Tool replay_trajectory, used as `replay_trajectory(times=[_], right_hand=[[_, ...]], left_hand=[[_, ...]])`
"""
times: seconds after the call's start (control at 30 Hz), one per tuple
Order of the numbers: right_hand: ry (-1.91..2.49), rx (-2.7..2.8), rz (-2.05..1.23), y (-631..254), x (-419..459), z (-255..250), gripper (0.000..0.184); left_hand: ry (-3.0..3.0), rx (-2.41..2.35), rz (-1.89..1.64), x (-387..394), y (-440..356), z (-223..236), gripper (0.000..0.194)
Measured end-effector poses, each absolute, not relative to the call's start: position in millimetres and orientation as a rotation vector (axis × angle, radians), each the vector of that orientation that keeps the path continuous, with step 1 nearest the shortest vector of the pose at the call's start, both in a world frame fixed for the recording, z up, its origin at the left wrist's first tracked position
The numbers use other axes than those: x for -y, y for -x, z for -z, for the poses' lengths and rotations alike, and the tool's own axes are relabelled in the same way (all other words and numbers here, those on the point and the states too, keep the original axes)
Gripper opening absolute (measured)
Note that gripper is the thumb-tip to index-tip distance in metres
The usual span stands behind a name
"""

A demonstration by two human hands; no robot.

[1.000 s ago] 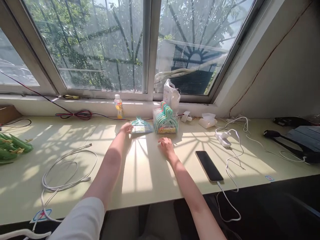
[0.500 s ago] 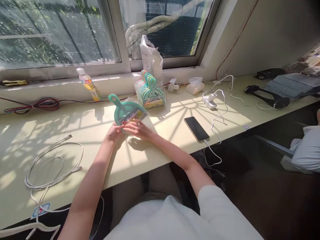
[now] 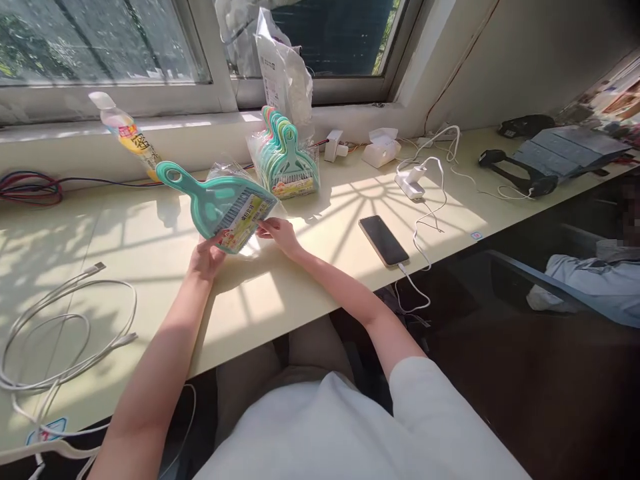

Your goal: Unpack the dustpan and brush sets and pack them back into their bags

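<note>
A teal dustpan and brush set (image 3: pixel 220 203) in a clear bag is held up, tilted, over the table, its looped handle pointing to the upper left and a printed label across its front. My left hand (image 3: pixel 207 257) is closed on its lower left corner, thumb on the front. At the lower right edge of the same set, my right hand (image 3: pixel 280 235) pinches the edge or the clear bag; exactly which is hard to make out. Behind it, several bagged dustpan sets (image 3: pixel 290 163) stand in a row near the wall.
A black phone (image 3: pixel 384 240) lies on the right with a cable plugged in. Behind it are a power strip (image 3: pixel 410 185) and a tissue pack (image 3: pixel 381 150). A bottle (image 3: pixel 125 137) stands back left; a coiled white cable (image 3: pixel 70 327) lies left. Another person sits far right.
The dustpan set has risen and turned its label more toward me. My right hand has moved from its front to its right edge. The whole view has shifted somewhat.
</note>
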State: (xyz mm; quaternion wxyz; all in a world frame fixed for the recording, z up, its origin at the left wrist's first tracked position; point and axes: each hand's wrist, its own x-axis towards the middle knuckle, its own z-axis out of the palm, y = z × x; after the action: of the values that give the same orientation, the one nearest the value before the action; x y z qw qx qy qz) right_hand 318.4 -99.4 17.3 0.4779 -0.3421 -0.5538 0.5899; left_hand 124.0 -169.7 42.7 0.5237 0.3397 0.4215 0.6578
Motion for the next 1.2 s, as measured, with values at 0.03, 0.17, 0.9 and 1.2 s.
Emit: replay_trajectory(times=[0.03, 0.17, 0.9, 1.2], right_hand=[[0.830, 1.271, -1.486, -318.3, 97.3, -16.2, 0.034], [0.798, 1.149, -1.538, -322.9, 92.1, -16.9, 0.040], [0.918, 1.233, -1.716, -339.8, 115.1, -63.4, 0.034], [0.810, 1.377, -1.778, -359.8, 103.0, -64.5, 0.038]], left_hand=[[-0.810, -1.003, -1.562, 170.0, -125.3, -43.9, 0.062], [-0.759, -1.058, -1.483, 171.7, -124.9, -45.4, 0.046], [-0.595, -1.379, -1.940, 127.7, -93.7, -21.5, 0.044], [-1.322, -1.617, -1.834, 147.1, -58.3, -51.4, 0.087]])
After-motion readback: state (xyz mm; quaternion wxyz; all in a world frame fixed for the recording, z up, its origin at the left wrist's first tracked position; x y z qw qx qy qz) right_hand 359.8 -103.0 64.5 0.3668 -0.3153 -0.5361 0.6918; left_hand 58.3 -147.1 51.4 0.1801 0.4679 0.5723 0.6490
